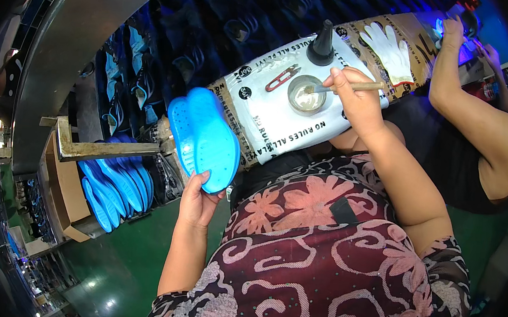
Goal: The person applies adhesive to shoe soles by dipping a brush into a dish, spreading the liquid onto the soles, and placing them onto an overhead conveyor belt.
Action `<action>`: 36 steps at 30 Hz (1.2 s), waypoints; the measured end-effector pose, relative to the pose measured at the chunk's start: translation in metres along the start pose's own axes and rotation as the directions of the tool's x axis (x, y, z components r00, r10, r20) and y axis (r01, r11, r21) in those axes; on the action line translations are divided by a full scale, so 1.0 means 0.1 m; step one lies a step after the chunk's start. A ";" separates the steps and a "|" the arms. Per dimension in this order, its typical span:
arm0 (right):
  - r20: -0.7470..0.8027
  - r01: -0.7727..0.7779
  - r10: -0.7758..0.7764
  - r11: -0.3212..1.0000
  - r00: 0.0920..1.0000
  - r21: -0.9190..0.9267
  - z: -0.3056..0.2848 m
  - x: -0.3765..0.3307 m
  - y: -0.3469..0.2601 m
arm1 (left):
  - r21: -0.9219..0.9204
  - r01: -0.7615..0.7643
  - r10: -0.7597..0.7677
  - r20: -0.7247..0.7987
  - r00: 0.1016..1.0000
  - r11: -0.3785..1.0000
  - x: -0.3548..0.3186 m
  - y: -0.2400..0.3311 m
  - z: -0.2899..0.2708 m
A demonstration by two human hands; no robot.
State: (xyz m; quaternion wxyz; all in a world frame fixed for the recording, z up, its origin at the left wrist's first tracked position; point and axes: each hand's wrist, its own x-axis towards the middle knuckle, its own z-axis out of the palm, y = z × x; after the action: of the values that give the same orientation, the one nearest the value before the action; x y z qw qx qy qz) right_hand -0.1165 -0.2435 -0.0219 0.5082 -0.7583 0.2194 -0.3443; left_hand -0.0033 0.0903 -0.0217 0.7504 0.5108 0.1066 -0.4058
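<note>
My left hand [199,202] pinches two stacked blue insoles [217,149] at one end, thumb on top. They extend away from me over the left end of the wrapped work board, and small dots mark their surface. My right hand [357,101] grips a brush by its wooden handle [370,86]. The brush's other end reaches into a small round cup [292,105] with whitish liquid inside; its tip is hard to make out. Behind the cup stands a black bottle with a pointed nozzle [321,47], and a red-handled small cutting tool [281,80] lies to its left.
White printed plastic [293,135] covers the board. A white glove [391,54] rests farther right, near a co-worker's arm [476,106]. Several blue insoles [118,188] stand at left beside a cardboard box [64,192] and a metal bar [108,152]. Dark shoe parts [142,80] lie beyond.
</note>
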 end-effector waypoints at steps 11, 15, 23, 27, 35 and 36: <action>-0.002 -0.185 0.189 0.961 0.982 0.205 -0.16 -0.05 -0.16 | 0.244 -0.283 0.267 0.097 0.959 0.927 -0.02 0.03 0.58; -0.018 -0.189 0.201 0.944 0.979 0.269 -0.27 -0.15 -0.44 | 0.426 -0.526 0.526 0.129 0.841 0.736 0.06 -0.08 0.80; 0.197 0.272 -0.285 0.958 0.938 0.093 -0.13 -0.45 -1.01 | 0.389 -0.697 0.639 0.289 0.713 0.602 -0.03 -0.13 1.10; 0.233 0.444 -0.435 0.896 0.870 0.013 -0.06 -0.47 -1.08 | 0.423 -0.728 0.672 0.303 0.675 0.540 -0.08 -0.18 1.11; 0.272 0.483 -0.450 0.874 0.850 -0.062 0.04 -0.48 -1.05 | 0.409 -0.800 0.738 0.343 0.581 0.440 -0.05 -0.20 1.09; 0.256 0.475 -0.443 0.876 0.859 -0.080 0.02 -0.48 -1.06 | 0.422 -0.803 0.745 0.344 0.572 0.422 -0.04 -0.20 1.09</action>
State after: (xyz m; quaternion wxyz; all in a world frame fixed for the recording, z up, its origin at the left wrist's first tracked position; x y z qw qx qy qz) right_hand -0.1491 -0.1682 0.0606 0.3786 -0.8572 -0.0045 -0.3491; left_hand -0.0479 -0.0032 0.0165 0.6810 0.6672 -0.2973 -0.0528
